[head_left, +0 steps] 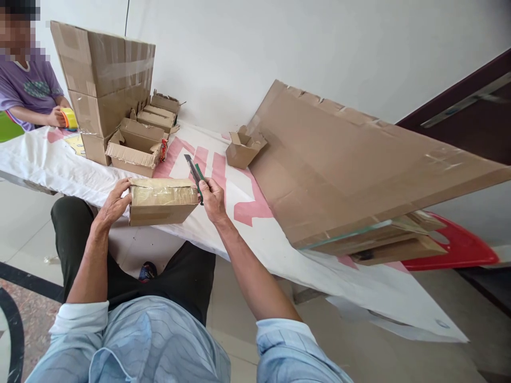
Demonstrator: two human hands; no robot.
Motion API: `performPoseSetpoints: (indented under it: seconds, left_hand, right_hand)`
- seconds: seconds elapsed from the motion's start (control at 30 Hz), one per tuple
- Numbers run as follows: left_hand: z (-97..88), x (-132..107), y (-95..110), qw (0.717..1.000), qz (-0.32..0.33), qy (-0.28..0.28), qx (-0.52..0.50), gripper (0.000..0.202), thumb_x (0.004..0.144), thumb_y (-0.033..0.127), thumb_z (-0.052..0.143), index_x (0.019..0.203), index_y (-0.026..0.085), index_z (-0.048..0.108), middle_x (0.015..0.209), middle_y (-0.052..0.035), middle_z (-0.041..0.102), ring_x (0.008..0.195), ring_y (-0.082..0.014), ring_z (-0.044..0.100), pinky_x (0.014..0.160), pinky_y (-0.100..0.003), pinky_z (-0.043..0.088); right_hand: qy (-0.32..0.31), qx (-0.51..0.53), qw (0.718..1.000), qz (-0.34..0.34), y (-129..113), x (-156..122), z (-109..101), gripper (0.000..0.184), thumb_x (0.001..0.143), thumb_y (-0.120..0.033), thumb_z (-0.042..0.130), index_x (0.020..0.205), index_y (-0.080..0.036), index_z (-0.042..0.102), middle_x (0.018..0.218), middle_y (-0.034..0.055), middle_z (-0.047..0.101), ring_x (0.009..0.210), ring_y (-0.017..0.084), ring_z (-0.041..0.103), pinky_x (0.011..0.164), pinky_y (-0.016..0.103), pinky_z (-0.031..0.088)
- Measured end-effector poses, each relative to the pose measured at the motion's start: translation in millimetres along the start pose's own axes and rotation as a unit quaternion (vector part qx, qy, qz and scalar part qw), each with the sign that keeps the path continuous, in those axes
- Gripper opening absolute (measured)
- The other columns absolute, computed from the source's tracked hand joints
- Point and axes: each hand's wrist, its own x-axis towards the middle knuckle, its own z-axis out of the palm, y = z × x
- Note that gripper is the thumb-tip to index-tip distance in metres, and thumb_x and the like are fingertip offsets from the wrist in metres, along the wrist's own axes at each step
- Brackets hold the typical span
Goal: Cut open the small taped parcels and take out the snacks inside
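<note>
A small cardboard box with clear tape over its top sits at the near edge of the table, between my hands. My left hand grips the box's left end, fingers bent over its upper corner. In my right hand is a utility knife with a green handle, its blade end pointing up and away from me. That hand is close to the box's right end; whether its fingers also touch the box is hard to tell. Just beyond stands an open cardboard box with torn flaps.
Stacked taped cartons rise at the back left, with more opened boxes beside them. A large cardboard piece leans at the right, near a small open box and a red stool. At far left a person holds a tape roll.
</note>
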Motion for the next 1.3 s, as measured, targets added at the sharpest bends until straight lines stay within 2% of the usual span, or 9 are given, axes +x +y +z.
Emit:
performPoseSetpoints:
  seconds: [0.13, 0.2, 0.27, 0.33, 0.47, 0.57, 0.77, 0.97, 1.3]
  left_hand:
    - [5.4, -0.1, -3.6, 0.999, 0.008, 0.03, -0.017, 0.04, 0.099, 0.039, 0.064, 0.129, 0.023, 0.084, 0.162, -0.0133, 0.069, 0.162, -0.0358, 0.056, 0.141, -0.058, 0.039]
    - [6.5, -2.6, -4.8, 0.999, 0.005, 0.023, -0.03, 0.04, 0.095, 0.038, 0.068, 0.128, 0.022, 0.084, 0.165, -0.0153, 0.066, 0.162, -0.0376, 0.055, 0.13, -0.056, 0.054]
    - [6.7, -6.5, -4.6, 0.999, -0.001, 0.006, -0.043, 0.042, 0.093, 0.037, 0.071, 0.131, 0.023, 0.083, 0.169, -0.0163, 0.061, 0.165, -0.0389, 0.052, 0.112, -0.049, 0.066]
    - [6.1, -10.8, -3.0, 0.999, -0.005, -0.006, -0.048, 0.044, 0.092, 0.036, 0.072, 0.133, 0.024, 0.082, 0.171, -0.0163, 0.058, 0.164, -0.0388, 0.052, 0.102, -0.044, 0.069]
    - [3.4, -16.1, 1.9, 0.999, -0.007, -0.013, -0.031, 0.047, 0.088, 0.032, 0.072, 0.133, 0.026, 0.082, 0.171, -0.014, 0.058, 0.16, -0.0367, 0.056, 0.103, -0.043, 0.069]
    - [1.0, -17.8, 5.2, 1.0, -0.009, -0.02, -0.016, 0.051, 0.086, 0.028, 0.07, 0.136, 0.028, 0.082, 0.172, -0.0116, 0.059, 0.159, -0.0355, 0.057, 0.101, -0.041, 0.068]
    - [-1.9, -20.2, 10.8, 0.999, -0.01, -0.032, 0.0, 0.058, 0.085, 0.026, 0.068, 0.142, 0.03, 0.081, 0.173, -0.0102, 0.058, 0.157, -0.035, 0.059, 0.104, -0.043, 0.067]
    - [-2.0, -22.3, 13.9, 0.999, -0.01, -0.038, 0.001, 0.058, 0.087, 0.026, 0.068, 0.143, 0.029, 0.08, 0.173, -0.0113, 0.057, 0.159, -0.0361, 0.058, 0.108, -0.046, 0.067]
    - [-0.3, -20.6, 15.9, 0.999, -0.017, -0.043, 0.013, 0.059, 0.086, 0.027, 0.067, 0.144, 0.027, 0.079, 0.173, -0.0122, 0.055, 0.157, -0.0374, 0.059, 0.107, -0.047, 0.066]
  right_hand:
    - [-0.008, -0.068, 0.996, -0.052, -8.3, -3.2, -4.5, 0.046, 0.102, -0.07, 0.063, 0.109, -0.025, 0.07, 0.086, 0.0004, 0.069, 0.071, 0.018, 0.062, 0.064, 0.031, 0.053]
    - [-0.008, -0.117, 0.988, -0.103, -17.5, -0.4, -13.3, 0.044, 0.104, -0.067, 0.061, 0.111, -0.024, 0.071, 0.093, 0.0036, 0.073, 0.082, 0.022, 0.068, 0.074, 0.035, 0.058]
    - [-0.025, -0.169, 0.971, -0.168, -33.0, 3.3, -20.4, 0.04, 0.106, -0.061, 0.06, 0.11, -0.024, 0.073, 0.097, 0.0054, 0.075, 0.09, 0.024, 0.072, 0.084, 0.038, 0.059]
    - [-0.087, -0.199, 0.953, -0.212, -52.9, 5.2, -22.1, 0.034, 0.108, -0.054, 0.061, 0.107, -0.023, 0.076, 0.096, 0.0056, 0.076, 0.09, 0.024, 0.071, 0.086, 0.037, 0.058]
    - [-0.242, -0.214, 0.916, -0.237, -90.3, 2.2, -10.3, 0.028, 0.109, -0.042, 0.065, 0.106, -0.021, 0.084, 0.093, 0.005, 0.078, 0.085, 0.022, 0.07, 0.082, 0.035, 0.055]
    - [-0.291, -0.237, 0.896, -0.237, -108.1, 0.9, -0.3, 0.026, 0.107, -0.037, 0.066, 0.11, -0.021, 0.087, 0.094, 0.0048, 0.079, 0.085, 0.021, 0.07, 0.081, 0.034, 0.052]
    - [-0.306, -0.315, 0.865, -0.243, -128.0, 7.0, 10.6, 0.021, 0.107, -0.032, 0.069, 0.108, -0.021, 0.087, 0.097, 0.0058, 0.081, 0.087, 0.021, 0.068, 0.082, 0.034, 0.047]
    - [-0.314, -0.381, 0.832, -0.252, -135.5, 10.3, 22.6, 0.02, 0.107, -0.031, 0.068, 0.105, -0.022, 0.086, 0.102, 0.0067, 0.082, 0.092, 0.023, 0.068, 0.081, 0.034, 0.042]
    - [-0.33, -0.487, 0.762, -0.271, -142.8, 16.2, 38.0, 0.026, 0.11, -0.032, 0.066, 0.096, -0.02, 0.084, 0.094, 0.0082, 0.08, 0.082, 0.023, 0.062, 0.07, 0.035, 0.031]
